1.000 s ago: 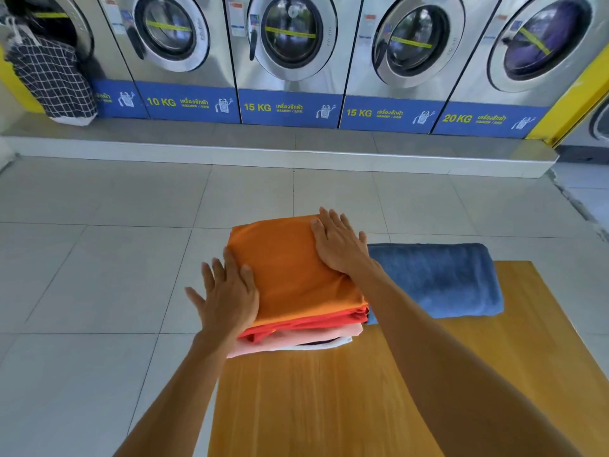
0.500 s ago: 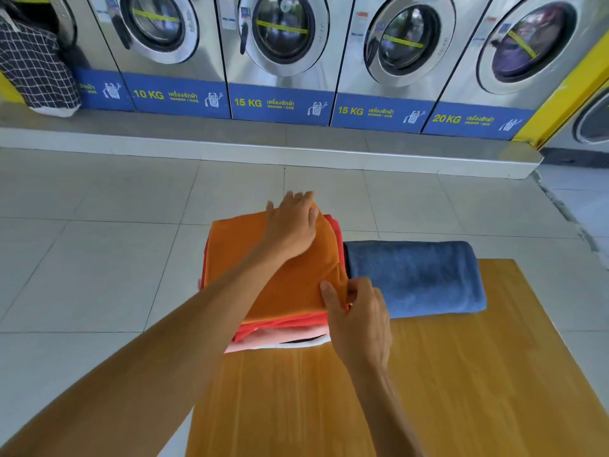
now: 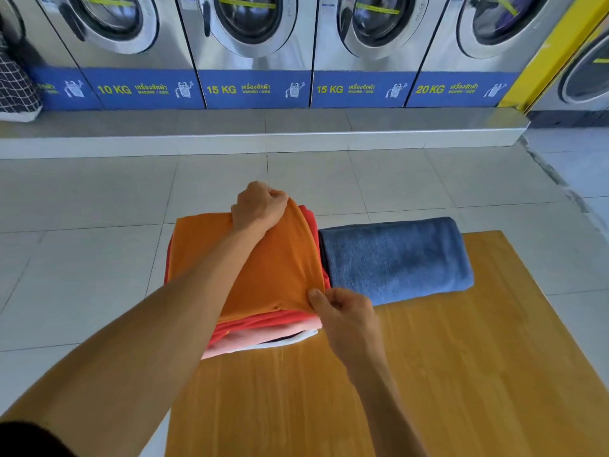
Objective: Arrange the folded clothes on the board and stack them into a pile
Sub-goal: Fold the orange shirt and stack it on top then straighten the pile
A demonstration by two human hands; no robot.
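Head view: pile [image 3: 263,321] partly built at far left corner of board [image 3: 428,374] — orange cloth [image 3: 280,268] on top, red, pink, white layers beneath. Left hand [image 3: 257,209] gripping far edge of orange cloth, fingers curled over it; right hand [image 3: 346,315] pinching near right corner. Probably squaring top layer. Left to do: blue towel [image 3: 395,258], folded, just right of pile, touching it, not yet stacked. Beyond: tiled floor [image 3: 82,225], row of washing machines [image 3: 253,44]. Nothing blocking towel.
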